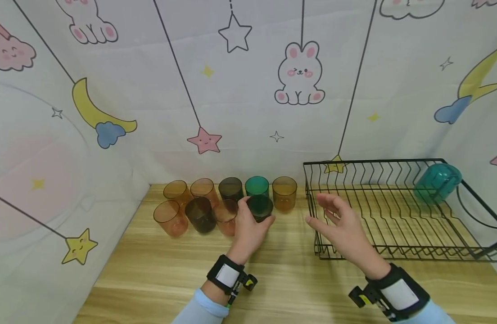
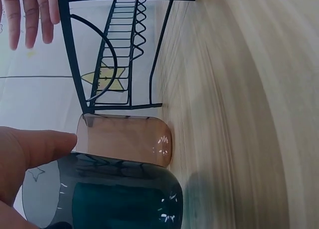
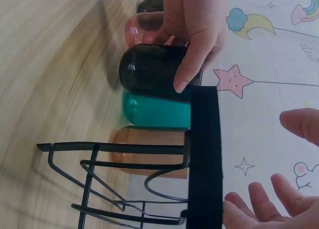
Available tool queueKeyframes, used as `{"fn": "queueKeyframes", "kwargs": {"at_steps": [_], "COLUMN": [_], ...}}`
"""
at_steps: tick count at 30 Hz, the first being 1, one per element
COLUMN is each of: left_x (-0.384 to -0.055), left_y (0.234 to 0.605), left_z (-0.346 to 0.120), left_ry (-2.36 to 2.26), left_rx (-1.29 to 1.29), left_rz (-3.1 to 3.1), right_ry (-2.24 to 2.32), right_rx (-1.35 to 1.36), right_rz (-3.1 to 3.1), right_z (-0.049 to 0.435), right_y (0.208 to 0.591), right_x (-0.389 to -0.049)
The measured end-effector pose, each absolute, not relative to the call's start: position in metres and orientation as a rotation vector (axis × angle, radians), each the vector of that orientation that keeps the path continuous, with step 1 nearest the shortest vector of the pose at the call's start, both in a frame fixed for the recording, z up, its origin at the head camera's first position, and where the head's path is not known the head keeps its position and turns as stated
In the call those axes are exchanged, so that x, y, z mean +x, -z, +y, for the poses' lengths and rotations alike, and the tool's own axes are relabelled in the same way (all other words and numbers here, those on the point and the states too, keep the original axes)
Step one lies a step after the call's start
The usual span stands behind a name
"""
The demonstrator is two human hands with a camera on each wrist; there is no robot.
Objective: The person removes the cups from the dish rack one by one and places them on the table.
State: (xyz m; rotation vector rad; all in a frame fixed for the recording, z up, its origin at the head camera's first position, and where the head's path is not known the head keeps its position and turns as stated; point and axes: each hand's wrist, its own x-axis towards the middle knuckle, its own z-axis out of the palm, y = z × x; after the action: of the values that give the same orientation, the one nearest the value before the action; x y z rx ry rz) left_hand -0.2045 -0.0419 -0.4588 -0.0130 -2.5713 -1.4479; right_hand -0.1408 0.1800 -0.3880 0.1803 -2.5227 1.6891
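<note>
My left hand [image 1: 248, 227] grips a dark tinted cup [image 1: 259, 208] at the right end of the front row, thumb on its near right side. In the right wrist view the thumb lies along this dark cup [image 3: 149, 69] near its rim. Behind it stand a green cup [image 1: 257, 184] and an amber cup [image 1: 284, 193]. My right hand [image 1: 345, 227] is held at the left end of a black wire dish rack [image 1: 378, 247], fingers apart and holding nothing. In the right wrist view, the right hand's fingers [image 3: 294, 204] show beyond the rack's black end bar.
Several other tinted cups stand in two rows on the left, among them a pink cup [image 1: 171, 220] and a dark brown cup [image 1: 201, 216]. A teal cup [image 1: 436, 182] lies tilted at the rack's right end. A patterned cloth [image 1: 248, 112] hangs behind the wooden table [image 1: 151, 283].
</note>
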Motion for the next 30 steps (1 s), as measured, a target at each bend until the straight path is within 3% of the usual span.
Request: {"fn": "queueKeyframes", "kwargs": {"at_steps": [21,30], "left_x": [-0.205,-0.200], "left_y": [0.464,0.444], "left_z": [-0.047,-0.045], "left_ry": [1.400,1.395], "left_rx": [0.063,0.015], "left_rz": [-2.603,-2.569], "right_ry": [-1.684,-1.627], "right_rx": [0.184,0.215], "right_rz": [-2.559,-2.568], "right_z": [0.178,0.181], "right_y": [0.384,0.381], "right_x": [-0.139,-0.142]}}
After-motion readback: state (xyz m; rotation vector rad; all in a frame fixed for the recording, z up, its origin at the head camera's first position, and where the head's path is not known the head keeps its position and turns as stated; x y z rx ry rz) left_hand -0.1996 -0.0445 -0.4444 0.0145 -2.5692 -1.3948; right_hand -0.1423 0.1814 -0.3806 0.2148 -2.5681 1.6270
